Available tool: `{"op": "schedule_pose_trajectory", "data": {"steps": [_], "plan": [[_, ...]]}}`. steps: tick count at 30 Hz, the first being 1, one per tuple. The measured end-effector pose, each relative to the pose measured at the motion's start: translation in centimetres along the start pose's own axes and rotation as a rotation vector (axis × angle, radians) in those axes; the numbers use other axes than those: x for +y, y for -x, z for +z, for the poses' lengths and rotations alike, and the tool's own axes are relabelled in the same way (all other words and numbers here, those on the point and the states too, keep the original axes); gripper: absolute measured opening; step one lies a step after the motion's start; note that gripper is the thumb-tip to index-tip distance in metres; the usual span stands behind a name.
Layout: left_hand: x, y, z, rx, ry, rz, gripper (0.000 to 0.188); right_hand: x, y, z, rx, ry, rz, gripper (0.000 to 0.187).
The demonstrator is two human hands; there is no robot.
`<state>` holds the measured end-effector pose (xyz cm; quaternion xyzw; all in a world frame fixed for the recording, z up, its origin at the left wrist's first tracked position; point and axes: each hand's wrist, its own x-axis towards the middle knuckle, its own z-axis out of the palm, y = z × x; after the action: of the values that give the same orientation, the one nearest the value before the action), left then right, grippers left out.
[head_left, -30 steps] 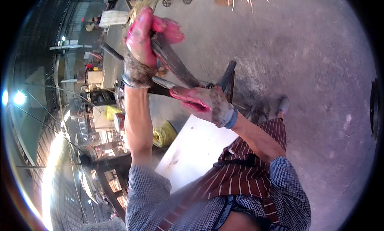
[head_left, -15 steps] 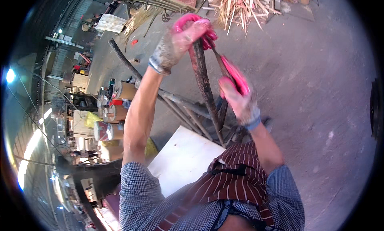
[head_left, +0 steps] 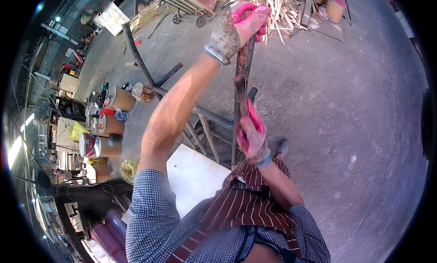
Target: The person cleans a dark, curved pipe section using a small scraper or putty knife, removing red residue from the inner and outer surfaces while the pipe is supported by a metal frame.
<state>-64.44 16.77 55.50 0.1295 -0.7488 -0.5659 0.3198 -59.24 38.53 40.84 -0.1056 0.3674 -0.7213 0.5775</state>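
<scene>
Right hand (head_left: 253, 134) lower, holding dark strip (head_left: 244, 107), left hand (head_left: 237, 30) atop dark bar (head_left: 241, 65), fingers (head_left: 260, 30) curled

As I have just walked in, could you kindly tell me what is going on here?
The person's gloved left hand is closed at the far end of a long dark bar. The right hand, nearer the body, grips a narrow dark piece close along that bar, too blurred to identify. A dark frame stands close by, a white board shows nearer, and wood strips are piled on the floor beyond.

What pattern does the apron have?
Thin pale stripes on reddish-brown; the apron shows best in the current head view.
</scene>
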Motion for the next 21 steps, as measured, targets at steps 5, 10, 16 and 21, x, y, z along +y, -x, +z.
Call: {"op": "schedule_pose_trajectory", "data": {"steps": [5, 10, 16, 21], "plan": [[0.1, -0.7, -1.6, -0.194, -0.029, -0.022, 0.041, 0.5, -0.8, 1.2, 0.005, -0.069, -0.053, 0.053], [0.3, -0.4, -1.4, -0.209, 0.012, -0.037, 0.041, 2.0, 2.0, 1.0, 0.037, -0.035, -0.044, 0.055], [-0.3, -1.4, -2.2, -0.296, 0.027, -0.031, 0.044, -2.1, -1.1, 3.8, 0.015, -0.200, -0.124, 0.049], [0.0, -1.1, -2.6, -0.381, 0.125, -0.060, 0.046, -3.1, -0.5, 3.7, -0.019, -0.251, -0.108, 0.047]]}}
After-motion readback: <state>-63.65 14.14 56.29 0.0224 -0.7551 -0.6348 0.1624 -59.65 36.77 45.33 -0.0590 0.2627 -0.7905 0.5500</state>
